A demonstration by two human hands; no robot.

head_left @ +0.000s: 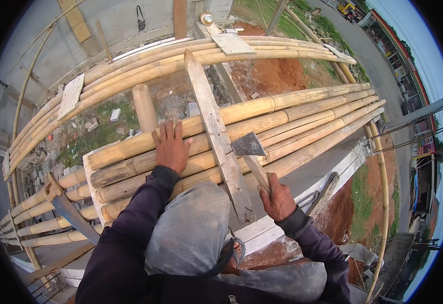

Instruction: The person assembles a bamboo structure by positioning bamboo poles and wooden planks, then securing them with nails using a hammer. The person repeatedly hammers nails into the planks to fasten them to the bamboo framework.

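On bamboo pole bundle (pixel 282 126): left hand (pixel 171 147) flat, fingers spread, gripping nothing; right hand (pixel 278 198) grasps hatchet (pixel 252 152) handle beside wooden plank (pixel 216 126).

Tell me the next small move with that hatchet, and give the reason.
Probably bring the wooden-handled steel hatchet down onto the weathered grey wooden plank. The right hand grips its handle with the head poised by the plank, which lies across the yellow bamboo poles, while the left hand presses flat on them.

Soft, even daylight, faint shadows; fisheye bends edges, rim perhaps slightly blurred.
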